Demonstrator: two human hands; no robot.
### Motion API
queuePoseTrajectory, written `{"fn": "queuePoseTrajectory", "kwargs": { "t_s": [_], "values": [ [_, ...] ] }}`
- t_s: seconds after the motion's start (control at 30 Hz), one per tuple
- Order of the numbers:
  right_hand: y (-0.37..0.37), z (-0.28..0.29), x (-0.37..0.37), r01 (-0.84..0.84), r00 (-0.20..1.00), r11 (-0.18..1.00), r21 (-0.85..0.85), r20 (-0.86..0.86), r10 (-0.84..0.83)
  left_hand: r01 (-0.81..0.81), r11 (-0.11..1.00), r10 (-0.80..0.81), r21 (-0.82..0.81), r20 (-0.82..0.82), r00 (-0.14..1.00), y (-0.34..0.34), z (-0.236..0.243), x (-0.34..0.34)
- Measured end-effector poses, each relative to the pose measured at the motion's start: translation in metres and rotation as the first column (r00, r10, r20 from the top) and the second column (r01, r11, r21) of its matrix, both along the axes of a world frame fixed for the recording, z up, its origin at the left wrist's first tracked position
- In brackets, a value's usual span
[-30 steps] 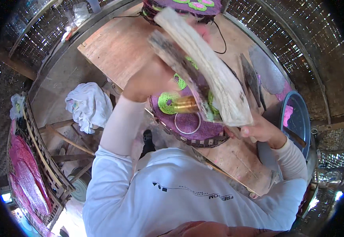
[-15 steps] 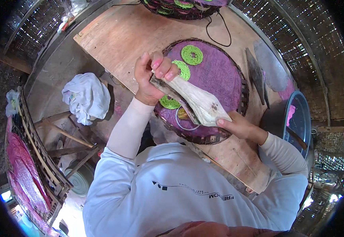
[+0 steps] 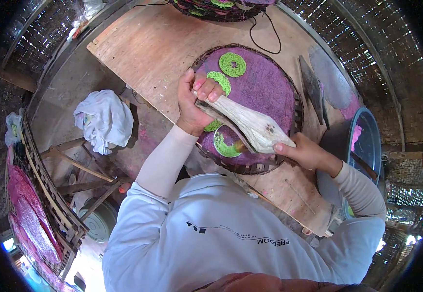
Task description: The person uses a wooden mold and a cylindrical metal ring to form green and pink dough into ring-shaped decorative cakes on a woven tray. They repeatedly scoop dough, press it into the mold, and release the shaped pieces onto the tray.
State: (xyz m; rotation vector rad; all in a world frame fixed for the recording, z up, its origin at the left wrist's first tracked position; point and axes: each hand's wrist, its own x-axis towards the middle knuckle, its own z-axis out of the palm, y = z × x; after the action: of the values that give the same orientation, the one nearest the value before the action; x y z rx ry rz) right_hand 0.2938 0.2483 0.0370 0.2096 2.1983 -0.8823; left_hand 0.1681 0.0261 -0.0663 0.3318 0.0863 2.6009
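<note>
A wooden hand press, pale on top with a dark lower edge and dark spots near its wide end, slants across the middle. My left hand is closed round its narrow end. At the wide end, my right hand grips with the thumb on top. Below the press a thin round ring lies on purple cloth, with green strands inside it; a brownish part of the press shows over it. Lacy green rounds of strands lie on the purple cloth, which covers a round woven tray.
The tray rests on a wooden board. Another woven tray with green rounds stands at the far edge. Dark flat slats and a large blue-grey tub are at right. White cloth bundle and wooden stand are at left.
Both hands and the press have shifted slightly right. More green strands now show inside the ring.
</note>
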Motion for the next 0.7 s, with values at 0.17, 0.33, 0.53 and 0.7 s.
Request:
{"fn": "queuePoseTrajectory", "kwargs": {
  "t_s": [0.17,0.33,0.53,0.7],
  "values": [
    [-0.006,0.001,-0.006,-0.02,0.983,0.996,0.09,-0.18,0.036,-0.05,0.999,0.048,-0.013,-0.078,0.996,0.0,0.001,-0.014],
    [-0.017,-0.024,-0.01,-0.047,0.968,0.983,0.178,-0.235,0.089,-0.063,0.998,0.059,-0.014,-0.191,0.98,-0.024,0.012,-0.024],
    [-0.034,-0.025,-0.006,-0.069,0.985,0.994,0.088,-0.149,0.082,-0.102,0.988,0.097,-0.119,-0.046,0.994,-0.042,0.011,-0.008],
    [-0.017,-0.033,0.01,-0.047,0.979,0.996,0.07,-0.194,0.06,-0.075,0.99,0.083,-0.12,0.065,0.994,-0.029,0.001,0.006]
  ]
}}
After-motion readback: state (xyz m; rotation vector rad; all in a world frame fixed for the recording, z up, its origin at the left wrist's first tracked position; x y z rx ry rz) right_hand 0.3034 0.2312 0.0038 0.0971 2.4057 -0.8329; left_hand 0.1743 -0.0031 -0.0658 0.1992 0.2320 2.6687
